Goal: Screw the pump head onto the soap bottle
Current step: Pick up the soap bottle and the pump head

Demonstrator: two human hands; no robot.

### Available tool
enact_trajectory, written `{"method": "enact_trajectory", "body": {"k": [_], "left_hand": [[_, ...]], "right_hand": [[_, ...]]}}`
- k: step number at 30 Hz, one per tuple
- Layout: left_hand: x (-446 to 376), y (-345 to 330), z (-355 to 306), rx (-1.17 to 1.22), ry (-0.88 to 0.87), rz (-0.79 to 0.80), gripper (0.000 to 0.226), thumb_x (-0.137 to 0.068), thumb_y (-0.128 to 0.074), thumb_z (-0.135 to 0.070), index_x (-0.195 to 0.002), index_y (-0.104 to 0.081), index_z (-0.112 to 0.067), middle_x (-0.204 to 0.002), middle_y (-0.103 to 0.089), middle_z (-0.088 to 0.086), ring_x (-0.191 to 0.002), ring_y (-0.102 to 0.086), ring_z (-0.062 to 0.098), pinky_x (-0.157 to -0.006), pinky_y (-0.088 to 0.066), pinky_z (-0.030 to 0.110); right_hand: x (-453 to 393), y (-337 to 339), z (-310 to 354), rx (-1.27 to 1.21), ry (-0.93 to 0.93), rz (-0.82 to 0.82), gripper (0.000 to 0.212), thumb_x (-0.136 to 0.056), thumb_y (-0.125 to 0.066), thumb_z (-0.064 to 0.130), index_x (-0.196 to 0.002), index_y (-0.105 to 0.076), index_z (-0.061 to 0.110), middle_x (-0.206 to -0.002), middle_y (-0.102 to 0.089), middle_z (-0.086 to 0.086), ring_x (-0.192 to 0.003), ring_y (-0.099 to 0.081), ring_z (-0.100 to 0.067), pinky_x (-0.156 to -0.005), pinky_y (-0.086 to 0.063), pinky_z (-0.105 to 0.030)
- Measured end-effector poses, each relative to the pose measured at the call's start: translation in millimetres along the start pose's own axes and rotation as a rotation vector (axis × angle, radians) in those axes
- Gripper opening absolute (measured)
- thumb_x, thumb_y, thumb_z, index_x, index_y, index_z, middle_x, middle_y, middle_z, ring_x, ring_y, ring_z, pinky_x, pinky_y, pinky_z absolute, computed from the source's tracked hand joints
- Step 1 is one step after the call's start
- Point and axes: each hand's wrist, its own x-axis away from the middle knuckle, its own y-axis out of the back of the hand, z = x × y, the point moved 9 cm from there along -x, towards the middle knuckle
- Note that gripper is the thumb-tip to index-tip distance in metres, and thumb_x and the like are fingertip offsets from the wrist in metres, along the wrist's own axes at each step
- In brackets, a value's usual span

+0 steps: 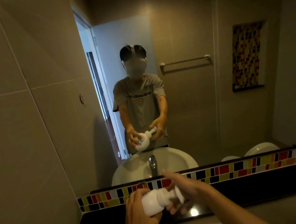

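A white soap bottle [152, 202] lies tilted on its side in the air above the dark counter, its neck pointing right. My left hand [139, 212] is wrapped around the bottle's body. At the neck sits the white pump head [176, 194], with the fingers of my right hand [183, 193] closed around it. The joint between pump and neck is partly hidden by my fingers and blurred. The mirror ahead shows the same bottle and both hands from the front.
A dark glossy counter [253, 192] runs below a strip of coloured mosaic tiles [230, 170]. The large mirror [187, 86] reflects the basin, the tap and a towel rail. A tiled wall [11, 133] stands close on the left.
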Motion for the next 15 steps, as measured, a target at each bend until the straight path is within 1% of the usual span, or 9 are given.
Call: {"method": "enact_trajectory", "body": {"k": [1, 2, 3, 6, 8, 10, 13, 14, 15], "left_hand": [[0.1, -1.4, 1.9, 0.02, 0.031, 0.008, 0.065, -0.047, -0.089, -0.032, -0.1, -0.051, -0.039, -0.104, -0.05, -0.019, -0.098, -0.054, 0.007, -0.076, -0.047, 0.02], [0.0, -2.6, 3.9, 0.047, 0.056, 0.01, 0.067, -0.048, -0.09, -0.032, -0.101, -0.051, -0.037, -0.105, -0.051, -0.018, -0.097, -0.055, 0.007, -0.073, -0.044, 0.017], [0.2, -4.1, 4.5, 0.072, 0.076, 0.01, 0.067, -0.049, -0.091, -0.032, -0.102, -0.051, -0.036, -0.105, -0.053, -0.017, -0.096, -0.055, 0.006, -0.071, -0.043, 0.016], [0.2, -10.0, 5.9, 0.129, 0.127, 0.025, 0.067, -0.052, -0.091, -0.031, -0.105, -0.05, -0.033, -0.104, -0.055, -0.015, -0.094, -0.056, 0.005, -0.069, -0.044, 0.016], [0.2, -15.9, 9.3, 0.179, 0.163, 0.044, 0.067, -0.055, -0.091, -0.028, -0.108, -0.05, -0.032, -0.106, -0.056, -0.013, -0.096, -0.058, 0.008, -0.071, -0.049, 0.019], [0.3, -20.4, 11.0, 0.232, 0.189, 0.056, 0.067, -0.057, -0.09, -0.028, -0.111, -0.049, -0.031, -0.109, -0.056, -0.01, -0.097, -0.06, 0.011, -0.071, -0.052, 0.02], [-1.3, -26.0, 10.4, 0.277, 0.218, 0.074, 0.068, -0.06, -0.09, -0.026, -0.113, -0.048, -0.031, -0.109, -0.056, -0.01, -0.094, -0.06, 0.01, -0.063, -0.049, 0.015], [-2.0, -27.8, 9.5, 0.289, 0.223, 0.078, 0.067, -0.061, -0.089, -0.026, -0.113, -0.047, -0.03, -0.108, -0.055, -0.011, -0.093, -0.06, 0.01, -0.062, -0.048, 0.014], [-3.1, -29.5, 8.6, 0.301, 0.226, 0.083, 0.066, -0.063, -0.088, -0.025, -0.113, -0.047, -0.03, -0.107, -0.055, -0.011, -0.092, -0.059, 0.01, -0.061, -0.047, 0.013]], "right_hand": [[2.3, -2.8, -2.6, -0.058, -0.015, 0.072, 0.094, -0.077, -0.027, 0.087, -0.116, -0.064, 0.01, -0.103, -0.073, -0.017, -0.096, -0.069, -0.03, -0.093, -0.05, -0.045], [6.0, -5.5, -3.3, -0.129, -0.015, 0.13, 0.1, -0.076, -0.021, 0.09, -0.115, -0.065, 0.01, -0.102, -0.074, -0.018, -0.098, -0.069, -0.031, -0.09, -0.051, -0.043], [7.4, -6.0, -1.9, -0.178, 0.004, 0.158, 0.102, -0.075, -0.019, 0.091, -0.116, -0.065, 0.01, -0.101, -0.074, -0.019, -0.096, -0.069, -0.032, -0.087, -0.051, -0.041], [7.8, -7.9, -0.1, -0.181, 0.068, 0.151, 0.101, -0.07, -0.028, 0.093, -0.121, -0.063, 0.013, -0.095, -0.072, -0.017, -0.081, -0.068, -0.027, -0.076, -0.05, -0.036], [7.4, -5.8, 0.7, -0.108, 0.119, 0.092, 0.09, -0.072, -0.038, 0.088, -0.118, -0.064, 0.015, -0.091, -0.072, -0.012, -0.077, -0.064, -0.023, -0.074, -0.047, -0.035], [11.5, 0.3, 8.2, -0.017, 0.195, -0.01, 0.076, -0.076, -0.046, 0.079, -0.116, -0.064, 0.017, -0.095, -0.07, -0.008, -0.079, -0.063, -0.02, -0.077, -0.047, -0.035], [15.5, 4.1, 23.8, -0.019, 0.329, -0.133, 0.058, -0.08, -0.052, 0.066, -0.117, -0.061, 0.022, -0.11, -0.064, -0.001, -0.1, -0.06, -0.02, -0.089, -0.047, -0.038], [16.7, 2.9, 28.5, -0.043, 0.371, -0.143, 0.051, -0.081, -0.054, 0.062, -0.117, -0.06, 0.025, -0.113, -0.063, 0.001, -0.104, -0.059, -0.019, -0.091, -0.046, -0.038], [15.6, 2.1, 31.8, -0.074, 0.411, -0.143, 0.042, -0.084, -0.058, 0.055, -0.116, -0.058, 0.028, -0.115, -0.062, 0.004, -0.107, -0.058, -0.017, -0.09, -0.045, -0.036]]}}
